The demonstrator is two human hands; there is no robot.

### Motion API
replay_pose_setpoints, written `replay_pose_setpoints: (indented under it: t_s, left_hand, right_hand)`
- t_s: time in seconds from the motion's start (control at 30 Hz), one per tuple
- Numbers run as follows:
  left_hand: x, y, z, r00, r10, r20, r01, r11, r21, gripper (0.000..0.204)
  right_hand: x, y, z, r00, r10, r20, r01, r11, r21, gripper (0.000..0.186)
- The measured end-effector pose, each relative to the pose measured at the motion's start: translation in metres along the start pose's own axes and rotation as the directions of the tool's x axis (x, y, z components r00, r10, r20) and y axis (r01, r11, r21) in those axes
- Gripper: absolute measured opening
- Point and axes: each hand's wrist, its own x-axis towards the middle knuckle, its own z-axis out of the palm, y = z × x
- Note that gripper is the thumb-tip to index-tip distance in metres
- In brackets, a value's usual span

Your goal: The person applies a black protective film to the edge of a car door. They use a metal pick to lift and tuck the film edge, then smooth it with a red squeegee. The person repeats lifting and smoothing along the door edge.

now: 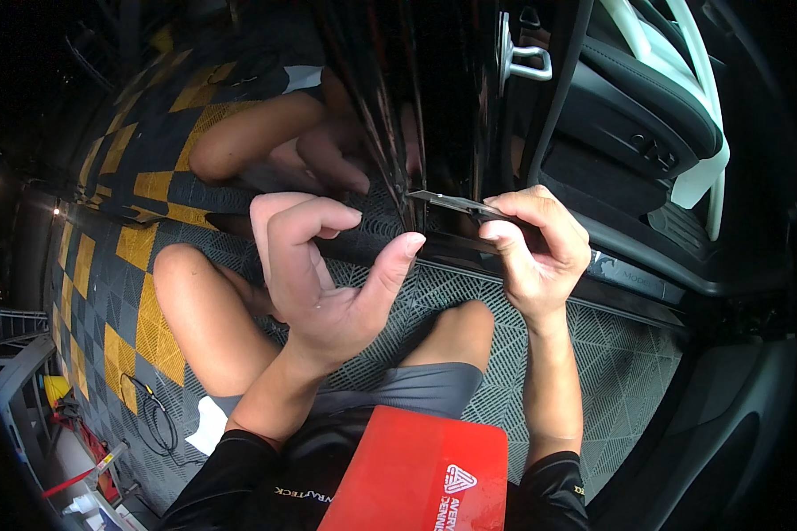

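My right hand (540,248) pinches a slim snap-off knife (452,203) between thumb and fingers. Its blade points left, with the tip at the edge of a glossy black car panel (341,106). Close to that tip is my left hand (328,265), its fingers bent and its thumb spread apart, with nothing between them. Whether the left fingertips touch the panel I cannot tell. A red flat card (416,478), like a squeegee, shows in front of my chest at the lower edge, held by neither hand.
Right of the panel, the open doorway shows a metal striker loop (531,64), a dark seat (638,106) and a sill (633,276). Grey and yellow tiles (133,354) cover the floor, with a black cable (155,416) lying there. A cart with tools (80,460) stands lower left.
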Motion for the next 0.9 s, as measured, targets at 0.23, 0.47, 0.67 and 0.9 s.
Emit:
replay_pose_setpoints:
  t_s: [0.23, 0.47, 0.67, 0.9]
  left_hand:
    - [0.002, 0.001, -0.002, 1.000, 0.014, 0.015, -0.014, 1.000, 0.014, 0.052]
    - [0.002, 0.001, 0.000, 1.000, 0.002, 0.004, -0.002, 1.000, -0.014, 0.052]
    - [0.001, 0.001, -0.001, 1.000, -0.003, 0.011, 0.003, 1.000, -0.006, 0.053]
    - [-0.001, 0.001, -0.002, 0.999, -0.012, 0.029, 0.011, 1.000, 0.015, 0.054]
  right_hand:
    - [0.004, 0.011, 0.000, 0.997, 0.067, 0.046, -0.072, 0.992, 0.106, 0.015]
    - [0.007, 0.016, -0.003, 0.985, 0.140, 0.105, -0.156, 0.975, 0.157, 0.014]
    - [0.011, 0.017, -0.005, 0.982, 0.126, 0.142, -0.147, 0.977, 0.153, 0.013]
    - [0.019, 0.024, -0.004, 0.972, 0.122, 0.202, -0.157, 0.973, 0.170, 0.014]
